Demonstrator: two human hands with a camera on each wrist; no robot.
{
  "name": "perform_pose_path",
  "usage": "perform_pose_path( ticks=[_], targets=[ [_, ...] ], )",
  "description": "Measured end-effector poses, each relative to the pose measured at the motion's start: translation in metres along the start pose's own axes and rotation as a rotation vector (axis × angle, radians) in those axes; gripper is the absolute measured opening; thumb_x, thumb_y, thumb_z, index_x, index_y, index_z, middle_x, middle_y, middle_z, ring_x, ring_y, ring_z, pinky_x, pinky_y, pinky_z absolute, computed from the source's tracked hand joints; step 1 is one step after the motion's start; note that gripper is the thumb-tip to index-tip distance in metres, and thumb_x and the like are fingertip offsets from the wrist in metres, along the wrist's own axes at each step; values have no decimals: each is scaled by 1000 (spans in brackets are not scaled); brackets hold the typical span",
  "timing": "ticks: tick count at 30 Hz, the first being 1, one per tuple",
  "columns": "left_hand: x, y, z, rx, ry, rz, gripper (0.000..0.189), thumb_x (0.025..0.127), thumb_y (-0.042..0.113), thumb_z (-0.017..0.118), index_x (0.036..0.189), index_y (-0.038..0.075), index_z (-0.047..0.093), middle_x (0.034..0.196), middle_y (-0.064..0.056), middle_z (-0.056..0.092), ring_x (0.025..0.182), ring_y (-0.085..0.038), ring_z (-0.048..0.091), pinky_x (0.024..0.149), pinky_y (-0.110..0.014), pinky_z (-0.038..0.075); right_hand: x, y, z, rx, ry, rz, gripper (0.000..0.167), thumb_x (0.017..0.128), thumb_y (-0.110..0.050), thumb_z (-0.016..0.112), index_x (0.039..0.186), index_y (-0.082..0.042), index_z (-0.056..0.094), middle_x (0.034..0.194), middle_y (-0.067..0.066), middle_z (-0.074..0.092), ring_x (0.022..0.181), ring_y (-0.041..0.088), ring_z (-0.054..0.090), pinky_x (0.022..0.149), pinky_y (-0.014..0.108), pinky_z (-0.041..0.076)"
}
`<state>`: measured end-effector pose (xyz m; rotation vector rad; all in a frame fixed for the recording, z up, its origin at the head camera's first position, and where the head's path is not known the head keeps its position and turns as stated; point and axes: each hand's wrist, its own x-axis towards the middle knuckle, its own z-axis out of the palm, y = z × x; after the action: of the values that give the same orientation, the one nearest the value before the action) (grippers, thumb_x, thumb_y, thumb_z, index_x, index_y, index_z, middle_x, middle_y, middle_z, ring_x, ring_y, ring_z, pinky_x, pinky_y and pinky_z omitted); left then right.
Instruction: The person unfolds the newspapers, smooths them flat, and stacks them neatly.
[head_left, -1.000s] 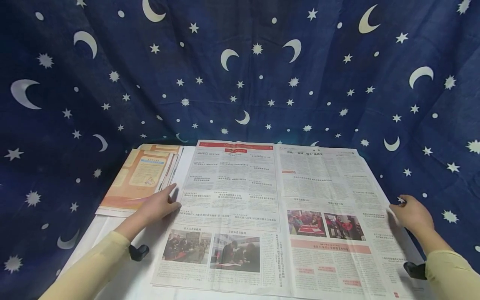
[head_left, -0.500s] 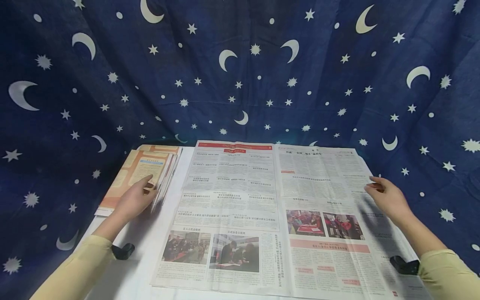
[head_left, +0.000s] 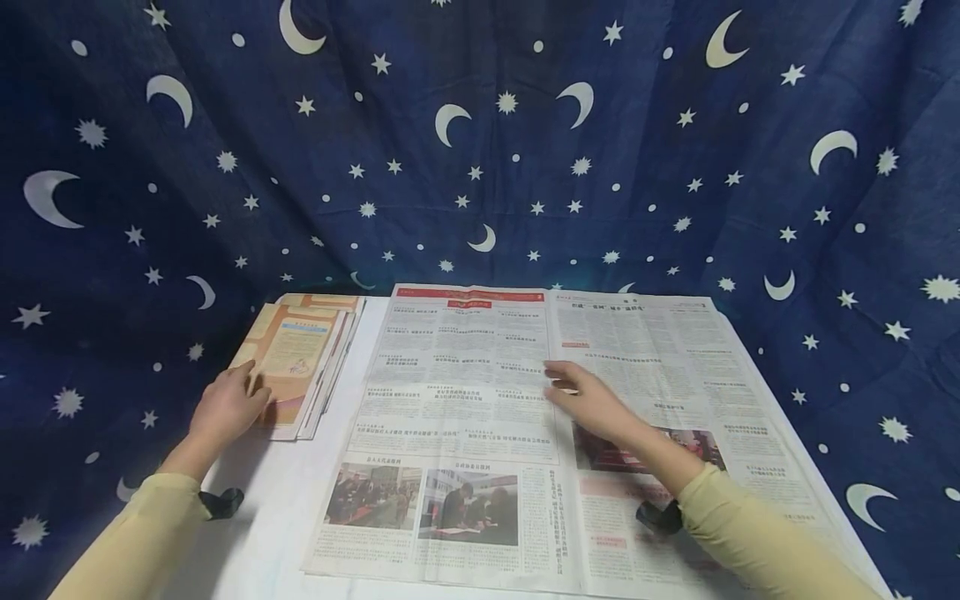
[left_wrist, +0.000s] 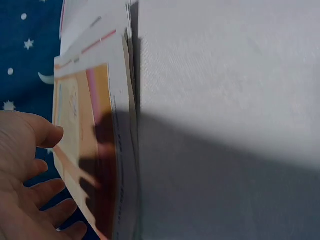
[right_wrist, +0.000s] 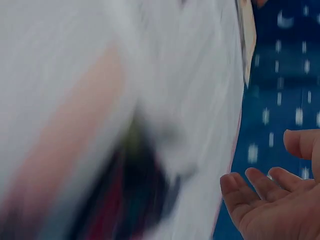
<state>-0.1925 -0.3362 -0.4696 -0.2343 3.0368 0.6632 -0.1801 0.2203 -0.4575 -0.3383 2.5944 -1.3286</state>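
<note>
Newspaper (head_left: 517, 417): spread open on the white tabletop (head_left: 258, 517), right of the paper stack and apart from it, its central fold running near to far.
Stack of printed papers (head_left: 296, 354): at the tabletop's left, an orange page uppermost, the right edges unevenly staggered.
Your left hand (head_left: 227, 406): empty, fingers loosely bent, over the stack's near left part; whether it touches, you cannot tell.
Your right hand (head_left: 592, 406): empty, fingers relaxed, above the newspaper beside its central fold.
Newspaper handling: probably light, limp and easily torn or creased; you would best pinch all layers at an outer corner or edge.
Stack handling: likely heavier and stiffer, its sheets apt to slide; you would do well to grip opposite edges together.
</note>
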Motion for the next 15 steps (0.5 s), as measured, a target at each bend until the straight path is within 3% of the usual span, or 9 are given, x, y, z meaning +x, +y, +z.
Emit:
perform_pose_path(
  ticks=[7, 15],
  targets=[
    [3, -10, 1, -7, -44, -96, 75, 98, 20, 57, 155, -13, 21, 150, -44, 23, 135, -63, 26, 107, -76, 27, 15, -45, 85, 109, -209, -72, 57, 103, -30, 60, 154, -9, 45, 151, 9, 52, 133, 29, 55, 108, 48, 46],
    [6, -13, 3, 14, -55, -164, 79, 97, 21, 59, 156, -12, 18, 149, -44, 23, 133, -63, 27, 107, -75, 26, 46, -84, 133, 305, -301, -73, 61, 104, -32, 59, 157, -9, 40, 154, 11, 48, 133, 26, 54, 102, 38, 52]
  ],
)
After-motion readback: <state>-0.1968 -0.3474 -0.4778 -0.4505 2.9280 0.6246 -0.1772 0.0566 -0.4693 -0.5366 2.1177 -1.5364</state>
